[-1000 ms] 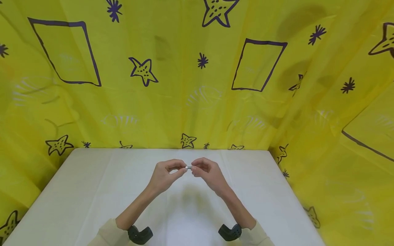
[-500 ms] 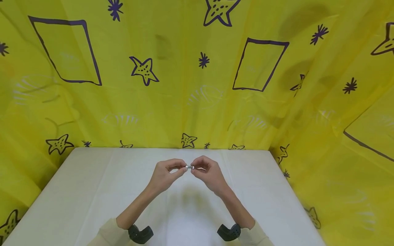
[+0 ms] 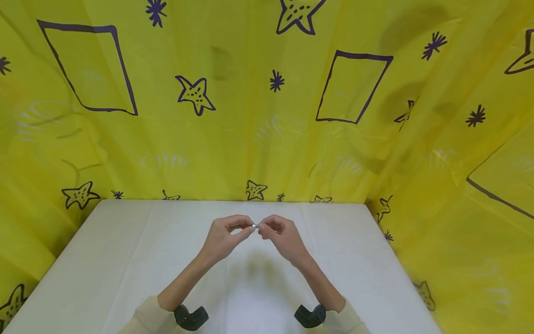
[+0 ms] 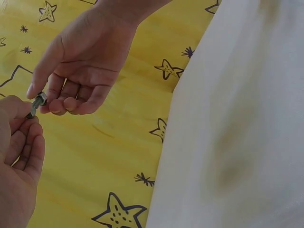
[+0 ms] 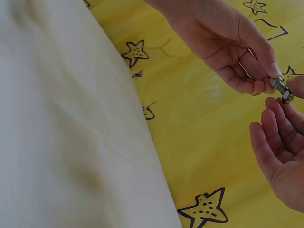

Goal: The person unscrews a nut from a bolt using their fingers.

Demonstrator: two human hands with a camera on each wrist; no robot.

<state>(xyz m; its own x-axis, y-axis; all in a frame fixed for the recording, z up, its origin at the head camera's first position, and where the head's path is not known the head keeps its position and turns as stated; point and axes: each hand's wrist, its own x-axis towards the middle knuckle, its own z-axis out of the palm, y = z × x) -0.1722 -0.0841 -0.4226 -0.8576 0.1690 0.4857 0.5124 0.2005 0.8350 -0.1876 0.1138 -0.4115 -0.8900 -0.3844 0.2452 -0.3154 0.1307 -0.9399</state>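
Observation:
Both hands meet over the white table (image 3: 175,269), with a small silver bolt (image 3: 256,226) held level between their fingertips. My left hand (image 3: 223,239) pinches one end between thumb and forefinger. The right hand (image 3: 283,234) pinches the other end, covering much of it in the head view. From the right wrist, the bolt's threaded shank (image 5: 280,87) shows between the hands, with a hex-shaped end at the right fingers; I cannot tell whether that is the head or a nut. The other right fingers (image 5: 268,118) stand apart from the bolt.
A yellow curtain (image 3: 233,148) printed with dark stars and frames hangs behind the table and along both sides. Each forearm carries a black curved wrist mount (image 3: 191,317) near a pale sleeve (image 3: 146,317). Soft shadows fall on the table below the hands.
Half a second ago the right thumb and fingers were around the bolt's far end, leaving it showing; now they cover that end again and sit lower. The left hand has stayed put.

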